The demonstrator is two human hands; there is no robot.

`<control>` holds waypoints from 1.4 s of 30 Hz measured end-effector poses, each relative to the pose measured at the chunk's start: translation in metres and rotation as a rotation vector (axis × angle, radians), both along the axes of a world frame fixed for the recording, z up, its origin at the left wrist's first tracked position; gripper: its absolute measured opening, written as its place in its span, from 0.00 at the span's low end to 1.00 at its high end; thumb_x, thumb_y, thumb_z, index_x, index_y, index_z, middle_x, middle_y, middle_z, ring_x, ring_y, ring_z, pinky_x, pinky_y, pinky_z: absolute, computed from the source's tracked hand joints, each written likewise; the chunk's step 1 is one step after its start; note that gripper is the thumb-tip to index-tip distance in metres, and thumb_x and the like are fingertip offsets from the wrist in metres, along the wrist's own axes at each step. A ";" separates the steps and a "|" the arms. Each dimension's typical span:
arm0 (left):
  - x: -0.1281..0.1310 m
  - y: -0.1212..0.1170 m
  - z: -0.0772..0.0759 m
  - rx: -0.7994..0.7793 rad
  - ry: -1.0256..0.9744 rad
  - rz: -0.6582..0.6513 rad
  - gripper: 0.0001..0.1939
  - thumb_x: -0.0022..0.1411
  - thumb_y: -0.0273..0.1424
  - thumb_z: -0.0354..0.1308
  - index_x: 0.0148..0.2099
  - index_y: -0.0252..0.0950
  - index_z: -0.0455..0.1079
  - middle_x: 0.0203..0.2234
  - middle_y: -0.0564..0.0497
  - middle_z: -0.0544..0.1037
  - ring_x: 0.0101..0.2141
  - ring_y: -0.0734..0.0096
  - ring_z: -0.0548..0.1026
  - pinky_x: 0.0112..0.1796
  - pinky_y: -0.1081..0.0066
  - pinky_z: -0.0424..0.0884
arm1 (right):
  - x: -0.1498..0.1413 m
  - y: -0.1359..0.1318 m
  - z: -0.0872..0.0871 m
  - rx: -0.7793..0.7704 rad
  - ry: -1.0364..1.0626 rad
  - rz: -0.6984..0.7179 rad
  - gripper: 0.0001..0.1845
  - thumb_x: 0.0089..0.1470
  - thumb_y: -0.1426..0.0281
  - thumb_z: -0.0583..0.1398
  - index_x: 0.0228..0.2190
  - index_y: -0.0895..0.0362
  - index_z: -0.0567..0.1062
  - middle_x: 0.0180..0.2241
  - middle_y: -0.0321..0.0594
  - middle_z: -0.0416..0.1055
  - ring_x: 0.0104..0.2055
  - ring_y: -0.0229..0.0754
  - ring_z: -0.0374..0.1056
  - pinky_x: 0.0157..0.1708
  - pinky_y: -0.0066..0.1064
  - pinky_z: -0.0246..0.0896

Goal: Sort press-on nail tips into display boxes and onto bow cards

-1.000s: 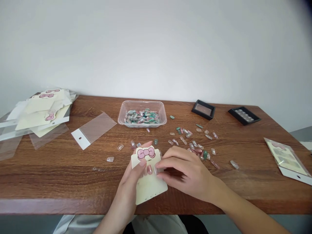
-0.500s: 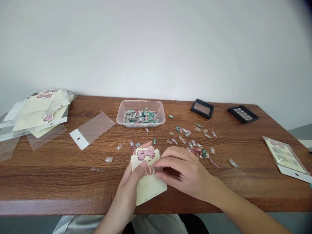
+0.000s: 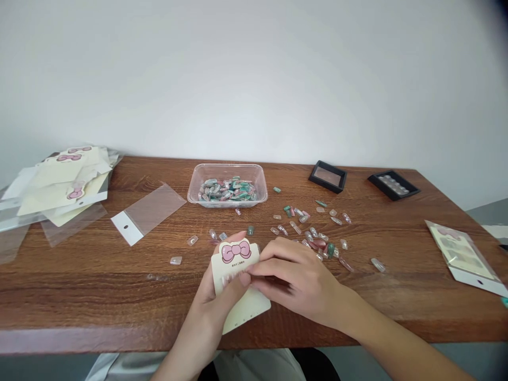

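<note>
A cream backing card with a pink bow at its top is held near the table's front edge. My left hand grips it from the left, fingers behind and thumb across the front. A row of press-on nails sits across the card below the printed text, partly hidden by the thumb. My right hand is closed at the card's right side, its thumb and fingertips pinched at the end of that row, close to the left thumb tip. What the pinch holds is mostly covered.
Loose press-on nails lie scattered right of centre. Behind stands a clear plastic box of nails. A clear bag and piled cards are left; two black frames and a packed card are right.
My left thumb has moved right along the nail row to my right fingertips, uncovering the printed text and the row's left part. The card stays in my left hand.
</note>
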State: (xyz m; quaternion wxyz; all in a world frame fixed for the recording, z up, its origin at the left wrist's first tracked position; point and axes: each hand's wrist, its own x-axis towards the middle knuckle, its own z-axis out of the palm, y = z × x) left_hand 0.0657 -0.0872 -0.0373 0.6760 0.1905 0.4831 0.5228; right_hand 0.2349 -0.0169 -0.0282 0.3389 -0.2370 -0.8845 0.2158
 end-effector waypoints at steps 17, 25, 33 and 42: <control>-0.007 0.007 0.006 -0.078 -0.126 0.040 0.49 0.58 0.35 0.71 0.75 0.52 0.48 0.59 0.42 0.77 0.52 0.47 0.80 0.53 0.55 0.76 | 0.068 0.037 0.029 -0.043 0.110 -0.690 0.09 0.65 0.64 0.61 0.33 0.52 0.79 0.34 0.38 0.79 0.36 0.44 0.73 0.38 0.36 0.67; -0.006 0.009 0.005 -0.095 -0.106 0.115 0.41 0.51 0.34 0.75 0.66 0.37 0.68 0.53 0.37 0.80 0.49 0.42 0.81 0.48 0.55 0.80 | 0.089 0.046 0.027 -0.295 -0.281 -0.562 0.11 0.64 0.62 0.60 0.35 0.53 0.80 0.36 0.38 0.80 0.35 0.43 0.74 0.34 0.34 0.65; -0.004 0.009 0.003 -0.100 -0.038 0.119 0.37 0.47 0.36 0.77 0.59 0.33 0.75 0.48 0.35 0.83 0.45 0.45 0.83 0.39 0.63 0.82 | 0.091 0.044 0.030 -0.491 -0.565 -0.346 0.06 0.61 0.67 0.61 0.37 0.52 0.79 0.28 0.33 0.75 0.30 0.40 0.70 0.31 0.31 0.61; -0.004 0.009 0.002 -0.120 -0.004 0.120 0.40 0.47 0.38 0.77 0.62 0.35 0.73 0.47 0.37 0.84 0.47 0.44 0.82 0.43 0.60 0.81 | 0.092 0.045 0.028 -0.493 -0.593 -0.355 0.05 0.59 0.70 0.61 0.33 0.53 0.79 0.27 0.34 0.74 0.29 0.40 0.69 0.29 0.31 0.59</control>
